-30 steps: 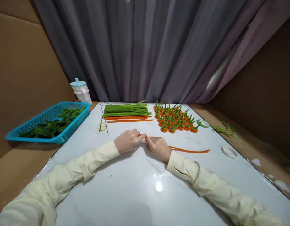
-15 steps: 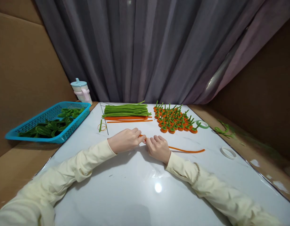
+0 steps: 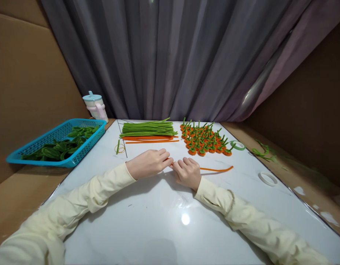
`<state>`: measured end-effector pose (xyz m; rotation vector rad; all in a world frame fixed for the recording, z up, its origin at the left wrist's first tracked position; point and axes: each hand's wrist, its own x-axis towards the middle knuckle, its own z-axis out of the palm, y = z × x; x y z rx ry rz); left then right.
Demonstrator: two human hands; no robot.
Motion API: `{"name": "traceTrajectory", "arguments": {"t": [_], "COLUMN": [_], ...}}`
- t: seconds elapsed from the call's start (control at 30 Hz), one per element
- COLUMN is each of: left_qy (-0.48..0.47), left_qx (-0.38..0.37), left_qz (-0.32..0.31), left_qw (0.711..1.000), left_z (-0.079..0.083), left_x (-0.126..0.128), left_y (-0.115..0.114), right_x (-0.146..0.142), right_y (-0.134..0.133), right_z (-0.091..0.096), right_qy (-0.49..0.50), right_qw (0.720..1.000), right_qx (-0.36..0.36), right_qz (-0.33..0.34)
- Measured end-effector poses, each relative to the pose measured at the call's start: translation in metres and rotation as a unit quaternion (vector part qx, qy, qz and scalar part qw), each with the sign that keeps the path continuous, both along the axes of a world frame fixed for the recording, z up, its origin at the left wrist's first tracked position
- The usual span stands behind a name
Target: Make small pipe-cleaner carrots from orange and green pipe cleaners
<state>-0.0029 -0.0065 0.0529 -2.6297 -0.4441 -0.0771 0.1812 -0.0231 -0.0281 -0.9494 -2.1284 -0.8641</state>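
My left hand [image 3: 150,162] and my right hand [image 3: 188,172] meet at the middle of the white table [image 3: 164,221], both pinched on one end of an orange pipe cleaner [image 3: 217,169]. Its free tail trails to the right past my right hand and curls up slightly at the tip. Behind my hands lie a bundle of green pipe cleaners [image 3: 147,129], a few orange ones [image 3: 150,139] under it, and a cluster of several small orange coils with green stems [image 3: 204,140].
A blue basket [image 3: 26,152] of green pieces sits at the left, a lidded cup [image 3: 95,106] behind it. Tape rolls, one green [image 3: 238,145] and one white [image 3: 267,178], lie at the right. A yellow ring [image 3: 119,148] lies near the bundles. Cardboard walls and a grey curtain enclose the table.
The free tail of the orange pipe cleaner has grown shorter, its tip drawn leftward toward my hands. My fingers have shifted at the pinch; my left hand moved slightly left.
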Motion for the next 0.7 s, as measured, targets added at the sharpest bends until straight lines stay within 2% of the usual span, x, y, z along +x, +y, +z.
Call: {"name": "traceTrajectory", "arguments": {"t": [0.13,0.3,0.5,0.7], "left_qy": [0.002,0.008,-0.004,0.003], "left_qx": [-0.002,-0.027,-0.054,-0.048], "left_qz": [0.010,0.001,0.000,-0.008], "left_qw": [1.000,1.000,0.999,0.999], "left_z": [0.0023,0.0046,0.0014,-0.0027], "left_x": [-0.0022,-0.0042,-0.0023,-0.0057], "left_y": [0.0028,0.0052,0.0034,0.0083], "right_x": [-0.0011,-0.0038,-0.0029,-0.0037], "right_y": [0.0013,0.0035,0.0036,0.0051], "right_z": [0.0042,0.0015,-0.0044,-0.0001], "right_qy": [-0.008,0.032,0.048,0.028], "right_qw": [0.999,0.993,0.993,0.993], "right_qx": [-0.029,-0.103,-0.103,-0.102], "right_qz": [-0.044,0.037,0.041,0.049]}}
